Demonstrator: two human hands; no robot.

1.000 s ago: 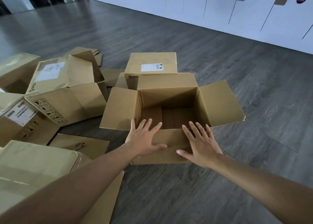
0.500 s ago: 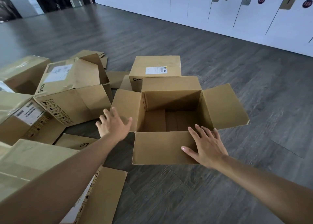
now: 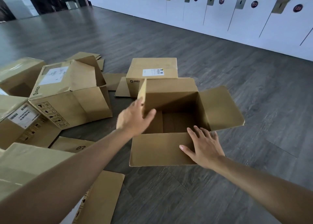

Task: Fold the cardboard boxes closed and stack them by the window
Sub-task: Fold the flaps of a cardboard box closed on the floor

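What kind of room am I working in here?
Probably a locker area or storage hall: a long row of white numbered locker doors lines the far wall, the grey wood-plank floor is wide and bare, and brown cardboard shipping boxes lie scattered on it.

2 hands, left (image 3: pixel 133 120), right (image 3: pixel 203 147), 1 open box (image 3: pixel 169 149), 1 closed box (image 3: pixel 152 69), at least 4 more boxes (image 3: pixel 67 95) at left, several flat cardboard sheets (image 3: pixel 71 144), a row of numbered lockers (image 3: pixel 220 15)

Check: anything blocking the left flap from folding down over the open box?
Nothing visible. The left hand holds the left flap upright, the open box looks empty, and the right hand rests on the near flap, outside the opening.
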